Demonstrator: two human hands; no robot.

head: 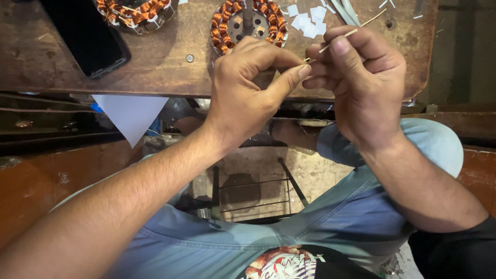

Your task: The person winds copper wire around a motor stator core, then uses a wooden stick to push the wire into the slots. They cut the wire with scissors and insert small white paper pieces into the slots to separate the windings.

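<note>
Left hand (243, 88) and right hand (361, 82), fingers pinched together, both grip a thin stick (338, 39) above the workbench (170, 72).

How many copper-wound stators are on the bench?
2. One copper-wound stator lies just beyond the hands, at top centre. The other sits at the top edge, left of it, partly cut off.

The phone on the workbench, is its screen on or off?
Off: the phone lies flat with a uniformly black screen, top left of the wooden bench.
</note>
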